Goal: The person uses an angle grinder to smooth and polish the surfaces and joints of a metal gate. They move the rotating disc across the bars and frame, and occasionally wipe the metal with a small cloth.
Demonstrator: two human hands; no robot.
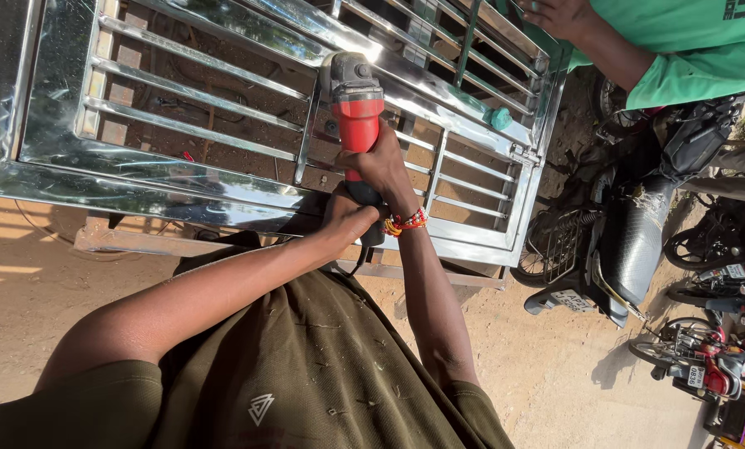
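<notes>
Firmly, both hands gripped the red angle grinder (357, 116): right hand (382, 166) wrapped shut around its body, left hand (347, 218) closed on the rear handle at six o'clock, head pressed on the steel gate (223, 199).

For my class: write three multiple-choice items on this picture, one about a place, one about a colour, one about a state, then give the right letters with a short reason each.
1. Where does the angle grinder rest?
A. on the sandy ground
B. on the steel gate frame
C. on a motorcycle seat

2. What colour is the grinder's body?
A. red
B. blue
C. yellow

3. How is the grinder held?
A. by one hand only
B. by nobody
C. by both hands

Answers:
1 B, its head sits against the shiny bars.
2 A, the casing is red with a grey head.
3 C, the right hand wraps the body and the left hand grips the rear end.
</notes>
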